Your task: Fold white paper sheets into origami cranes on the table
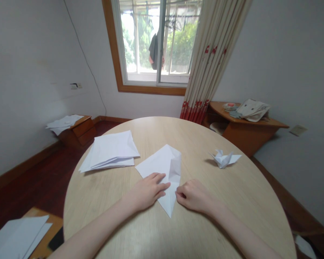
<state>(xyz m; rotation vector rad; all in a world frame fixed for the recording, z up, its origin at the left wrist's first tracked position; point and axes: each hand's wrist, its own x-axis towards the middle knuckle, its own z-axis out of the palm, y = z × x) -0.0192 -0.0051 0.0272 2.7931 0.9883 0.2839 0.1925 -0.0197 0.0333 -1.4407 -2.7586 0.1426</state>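
A partly folded sheet of white paper (158, 162) lies in front of me, its narrow point toward me and a raised flap along its right side. My left hand (152, 190) rests flat across the lower left part of the sheet, fingers spread. At the paper's lower right edge, my right hand (193, 196) is closed, its curled fingertips on that edge. A folded paper crane (223, 159) stands farther right on the round table (199, 230). Left of the sheet is a stack of white paper (113, 147).
More white sheets (18, 235) lie on a low wooden surface at lower left. A small cabinet (82, 131) with papers stands by the left wall. Behind the table on the right, a wooden desk (248, 131) holds a cloth bag (255, 109). A curtain (213, 54) hangs beside the window.
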